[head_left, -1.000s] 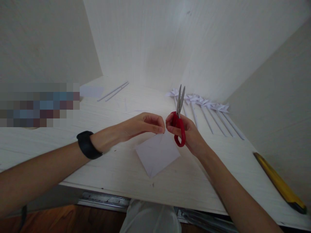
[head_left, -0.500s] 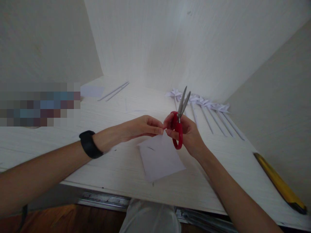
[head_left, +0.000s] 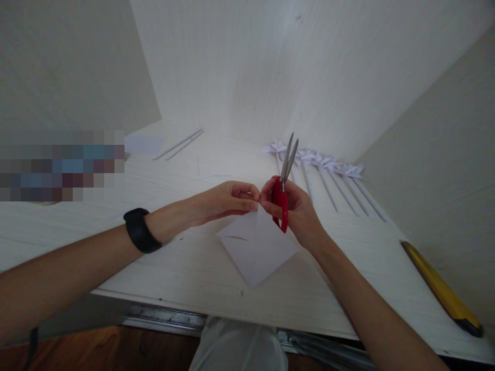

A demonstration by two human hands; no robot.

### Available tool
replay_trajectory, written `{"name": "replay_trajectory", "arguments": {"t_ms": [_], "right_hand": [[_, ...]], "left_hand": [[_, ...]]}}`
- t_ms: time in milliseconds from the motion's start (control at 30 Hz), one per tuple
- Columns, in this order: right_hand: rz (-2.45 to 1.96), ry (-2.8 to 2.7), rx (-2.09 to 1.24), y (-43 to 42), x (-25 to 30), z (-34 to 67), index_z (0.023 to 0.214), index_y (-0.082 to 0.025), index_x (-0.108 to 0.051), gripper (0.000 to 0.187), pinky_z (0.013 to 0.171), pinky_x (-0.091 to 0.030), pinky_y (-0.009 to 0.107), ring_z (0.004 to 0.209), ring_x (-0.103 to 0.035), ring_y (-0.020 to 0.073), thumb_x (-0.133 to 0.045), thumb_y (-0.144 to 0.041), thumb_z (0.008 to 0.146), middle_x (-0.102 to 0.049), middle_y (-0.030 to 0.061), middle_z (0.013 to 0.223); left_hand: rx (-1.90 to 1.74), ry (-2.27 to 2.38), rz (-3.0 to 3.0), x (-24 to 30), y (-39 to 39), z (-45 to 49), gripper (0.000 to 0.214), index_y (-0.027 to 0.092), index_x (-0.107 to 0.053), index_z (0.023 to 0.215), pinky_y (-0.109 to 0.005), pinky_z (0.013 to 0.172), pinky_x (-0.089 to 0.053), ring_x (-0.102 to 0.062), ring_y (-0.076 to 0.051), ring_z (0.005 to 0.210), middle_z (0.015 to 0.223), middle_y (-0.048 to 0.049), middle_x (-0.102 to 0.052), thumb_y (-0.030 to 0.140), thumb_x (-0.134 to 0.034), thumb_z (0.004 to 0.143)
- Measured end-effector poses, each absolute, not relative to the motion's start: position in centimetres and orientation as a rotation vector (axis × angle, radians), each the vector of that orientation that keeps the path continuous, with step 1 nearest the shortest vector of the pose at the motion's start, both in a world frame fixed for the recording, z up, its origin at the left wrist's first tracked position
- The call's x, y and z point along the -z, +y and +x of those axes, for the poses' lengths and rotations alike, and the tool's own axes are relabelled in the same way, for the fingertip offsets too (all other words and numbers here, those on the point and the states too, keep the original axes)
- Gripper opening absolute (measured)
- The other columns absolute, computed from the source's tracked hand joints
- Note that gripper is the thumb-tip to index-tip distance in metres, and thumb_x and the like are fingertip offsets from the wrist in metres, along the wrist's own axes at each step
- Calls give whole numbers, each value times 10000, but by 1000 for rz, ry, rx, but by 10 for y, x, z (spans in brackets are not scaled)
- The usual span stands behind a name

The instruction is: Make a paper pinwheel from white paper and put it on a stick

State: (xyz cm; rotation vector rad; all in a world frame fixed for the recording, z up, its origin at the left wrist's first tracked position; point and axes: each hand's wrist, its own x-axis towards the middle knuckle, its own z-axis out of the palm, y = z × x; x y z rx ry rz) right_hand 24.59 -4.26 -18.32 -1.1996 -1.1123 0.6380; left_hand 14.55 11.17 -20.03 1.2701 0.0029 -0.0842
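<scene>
A square of white paper (head_left: 259,252) hangs cornerwise over the table, with a dark slit near its left corner and a faint crease down the middle. My left hand (head_left: 235,200) pinches the top corner between thumb and fingers. Red-handled scissors (head_left: 283,198) rest in my right hand (head_left: 303,208), their blades pointing up and slightly parted, away from the paper. The thumb and forefinger of that hand also meet at the paper's top corner, against the left fingertips.
Several white paper pinwheels on sticks (head_left: 325,162) lie along the back right. Two thin white sticks (head_left: 180,144) and a paper sheet (head_left: 145,145) are at the back left. A yellow box cutter (head_left: 441,286) lies by the right wall. One blurred patch covers the left side.
The paper has turned a little, so its lower corner now points more straight down and its slit shows wider. Both hands keep nearly the same place; the scissors stay in the right hand.
</scene>
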Motion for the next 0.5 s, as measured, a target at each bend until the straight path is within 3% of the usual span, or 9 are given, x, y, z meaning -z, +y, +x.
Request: {"name": "replay_trajectory", "arguments": {"t_ms": [167, 367, 500], "right_hand": [[-1188, -1147, -632, -42, 183, 245, 812, -206, -567, 147, 691, -500, 248, 715, -591, 96, -690, -174, 739, -603, -32, 795], [-1216, -1120, -626, -43, 184, 246, 813, -208, -560, 155, 630, -498, 235, 659, -574, 91, -692, -191, 733, -587, -35, 762], [-1278, -1080, -613, -42, 184, 250, 800, -203, -562, 213, 583, -473, 226, 614, -537, 82, -741, -235, 690, -557, -42, 735]], "left_hand": [[67, -20, 1242, 205, 113, 149, 141, 172, -621, 786, -203, 620, -422, -575, -89, 657, 751, 4, -651, 179, -719, 684], [57, -70, 1302, 203, 112, 148, 163, 170, -651, 808, -218, 647, -437, -586, -98, 674, 752, -4, -661, 259, -727, 693], [22, -54, 1419, 194, 109, 146, 77, 163, -674, 756, -254, 721, -466, -625, -117, 712, 748, -14, -689, 223, -701, 715]]}}
